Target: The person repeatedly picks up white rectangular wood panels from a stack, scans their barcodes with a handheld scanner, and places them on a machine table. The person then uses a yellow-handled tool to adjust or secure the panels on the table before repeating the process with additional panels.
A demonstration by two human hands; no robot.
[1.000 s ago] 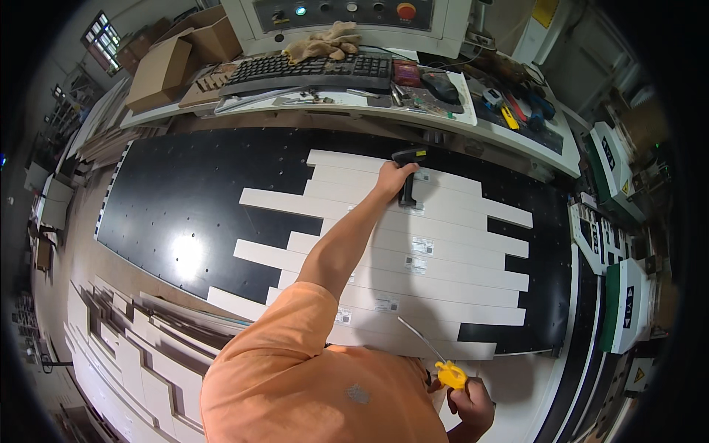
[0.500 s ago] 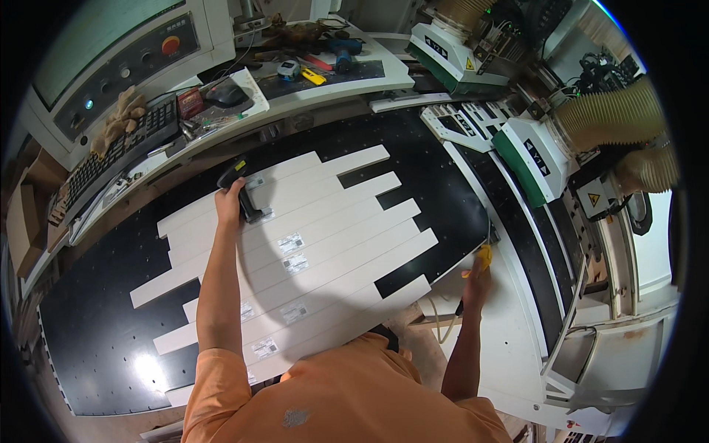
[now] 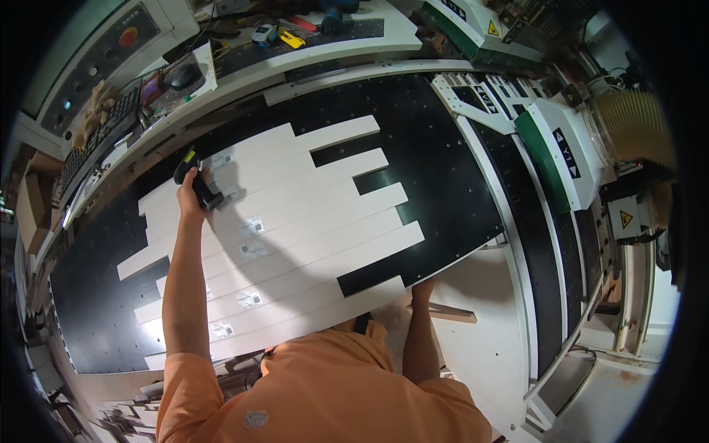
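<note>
My left hand (image 3: 190,193) is closed around a black handheld barcode scanner (image 3: 212,198) with a yellow label on its top. The scanner is over the far boards, close to two of their printed labels (image 3: 222,159). Pale white boards (image 3: 317,214) lie side by side on the black machine bed (image 3: 450,184), their ends staggered. Several carry a label with a square code, such as the label (image 3: 249,298) nearer to me. My right hand (image 3: 422,290) is at the near edge of the bed, beside the nearest board's right end. Its fingers are hidden there.
A white machine head (image 3: 565,155) with a green brush skirt stands at the right. At the far side a shelf holds a tape measure (image 3: 264,35), a yellow utility knife (image 3: 292,38) and a mouse (image 3: 185,76). A keyboard (image 3: 111,125) and control panel (image 3: 96,70) are far left.
The whole view has shifted. My right hand has moved left along the bed's near edge, and the yellow thing in it no longer shows. My left hand still holds the scanner, now turned.
</note>
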